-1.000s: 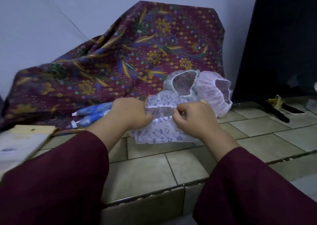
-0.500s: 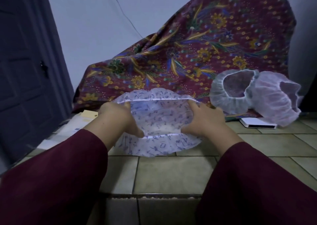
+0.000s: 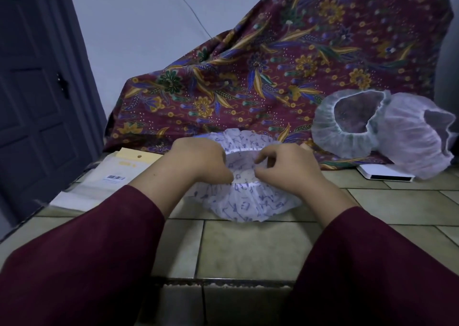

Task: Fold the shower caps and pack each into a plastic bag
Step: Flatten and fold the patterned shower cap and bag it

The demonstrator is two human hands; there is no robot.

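A white shower cap with blue print (image 3: 248, 201) lies on the tiled floor in front of me, its opening facing up. My left hand (image 3: 198, 161) grips the cap's elastic rim on the left side. My right hand (image 3: 283, 169) pinches the rim on the right, fingers curled close to the left hand. Two more shower caps, plain white (image 3: 347, 124) and pale pink (image 3: 417, 141), stand at the right against a patterned cloth.
A maroon floral cloth (image 3: 273, 64) drapes over something behind the caps. Flat plastic bags and a barcoded packet (image 3: 111, 176) lie at the left. A thin white box (image 3: 382, 173) sits under the pink cap. A dark door (image 3: 32, 102) is at far left.
The view swung left and the printed cap was spread wide, then my hands drew together, gathering its rim to a narrower opening.
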